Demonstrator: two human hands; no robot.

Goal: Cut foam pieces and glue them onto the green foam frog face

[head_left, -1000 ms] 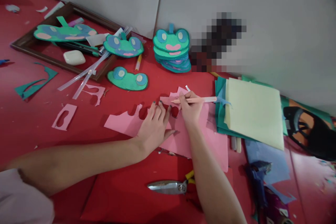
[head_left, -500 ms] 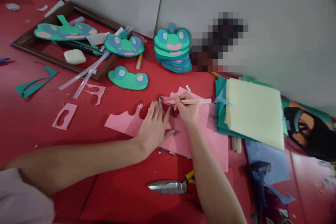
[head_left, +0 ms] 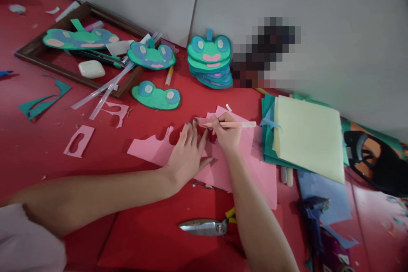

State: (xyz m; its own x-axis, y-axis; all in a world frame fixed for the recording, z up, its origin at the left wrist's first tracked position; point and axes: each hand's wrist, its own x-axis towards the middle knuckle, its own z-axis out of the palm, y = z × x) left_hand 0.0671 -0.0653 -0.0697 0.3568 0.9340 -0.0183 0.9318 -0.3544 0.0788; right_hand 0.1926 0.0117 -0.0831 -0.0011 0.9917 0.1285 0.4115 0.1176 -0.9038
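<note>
My left hand point(head_left: 186, 153) lies flat on a pink foam or paper sheet point(head_left: 255, 178), fingers stretched out toward the top. The sheet has cut-out edges, and its left strip reaches out beyond that hand. Just to the right, my right hand point(head_left: 227, 134) grips a pale peach pen point(head_left: 239, 124), whose tip points left at the sheet near my left fingertips. Scissors point(head_left: 204, 227) with yellow on the handles lie below, partly hidden by my right forearm. Above my hands rests a green frog-face cutout point(head_left: 156, 95) with blue and white eyes.
Stacked frog faces point(head_left: 209, 59) lean by the wall. A brown wooden frame point(head_left: 70, 70) holds another frog face, a white case point(head_left: 91, 69) and clear sticks. Pale yellow sheets point(head_left: 309, 136) lie right, near a blue glue gun point(head_left: 314, 216) and a black object point(head_left: 379, 161). Pink scraps point(head_left: 79, 141) lie left.
My left hand stays flat in place. The pen in my right hand has shifted only very slightly; the other things lie as before.
</note>
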